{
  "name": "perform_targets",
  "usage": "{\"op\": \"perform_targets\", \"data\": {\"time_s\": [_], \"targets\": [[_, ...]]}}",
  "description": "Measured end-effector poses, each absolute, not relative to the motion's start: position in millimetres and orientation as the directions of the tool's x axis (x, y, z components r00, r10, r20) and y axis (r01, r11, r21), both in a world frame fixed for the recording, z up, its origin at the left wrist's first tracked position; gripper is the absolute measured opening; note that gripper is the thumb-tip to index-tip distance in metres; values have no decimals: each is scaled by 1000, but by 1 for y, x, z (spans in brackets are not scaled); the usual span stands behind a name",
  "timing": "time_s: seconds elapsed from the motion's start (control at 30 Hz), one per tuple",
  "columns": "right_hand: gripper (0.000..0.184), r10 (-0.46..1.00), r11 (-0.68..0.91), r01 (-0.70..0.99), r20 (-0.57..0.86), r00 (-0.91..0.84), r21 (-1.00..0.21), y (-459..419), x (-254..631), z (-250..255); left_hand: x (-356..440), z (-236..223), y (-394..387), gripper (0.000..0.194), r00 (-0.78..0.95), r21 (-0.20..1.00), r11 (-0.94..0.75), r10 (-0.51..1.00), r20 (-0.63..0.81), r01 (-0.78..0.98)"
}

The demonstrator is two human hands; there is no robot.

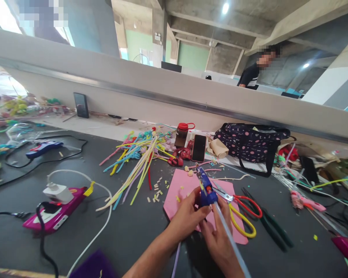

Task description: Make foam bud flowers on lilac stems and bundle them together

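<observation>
A blue hot glue gun (pixel 208 197) is held over a pink sheet (pixel 174 189), its nozzle pointing away from me. A long translucent glue stick (pixel 228 233) runs out of its back toward me. My right hand (pixel 217 227) is closed round the gun's handle, which is mostly hidden. My left hand (pixel 191 208) is closed against the gun's left side, fingertips partly hidden. Beneath the left wrist, a thin lavender stem (pixel 176 260) reaches the lower edge. Scissors (pixel 242 212) with one red and one yellow handle lie just right of my hands.
Dark green-handled pliers (pixel 274 227) lie beyond the scissors. Further left are a heap of coloured pipe cleaners (pixel 139 158) and a magenta power strip (pixel 58 212) with cables. A phone (pixel 199 148), a bottle (pixel 181 135) and a patterned bag (pixel 249 143) stand along the partition (pixel 133 79).
</observation>
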State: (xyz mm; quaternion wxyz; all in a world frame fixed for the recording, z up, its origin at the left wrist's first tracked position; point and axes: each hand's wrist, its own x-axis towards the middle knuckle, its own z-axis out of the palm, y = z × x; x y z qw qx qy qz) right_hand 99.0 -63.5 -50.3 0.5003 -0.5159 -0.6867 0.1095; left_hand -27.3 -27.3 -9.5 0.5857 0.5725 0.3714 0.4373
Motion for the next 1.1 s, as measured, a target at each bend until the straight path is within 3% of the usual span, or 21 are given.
{"op": "perform_targets", "data": {"time_s": [0.07,0.17,0.27,0.4,0.57,0.7,0.97,1.1], "targets": [[38,854,435,499,519,34,-749,-59,113,-38,-31,-10,-28,47,333,990,-122,933,137,-67],[28,950,282,338,310,30,-898,-45,140,-7,-33,-11,-28,48,326,982,-190,929,174,17],[23,969,227,293,246,28,-929,-29,157,33,-33,-14,-29,50,309,959,-254,929,204,130],[21,917,396,416,373,-140,-819,-17,149,74,-32,-22,-30,56,259,902,-342,926,276,263],[19,847,519,545,482,-224,-659,-13,129,80,-34,-29,-29,56,240,794,-471,882,406,385],[13,825,512,672,524,-212,-535,-10,127,73,-35,-30,-30,53,236,701,-540,839,490,465],[19,816,484,781,526,-240,-395,-11,126,73,-36,-32,-31,48,224,561,-570,793,566,600],[17,851,428,779,495,-176,-458,-6,124,76,-36,-31,-31,46,232,545,-573,789,570,612]]}}
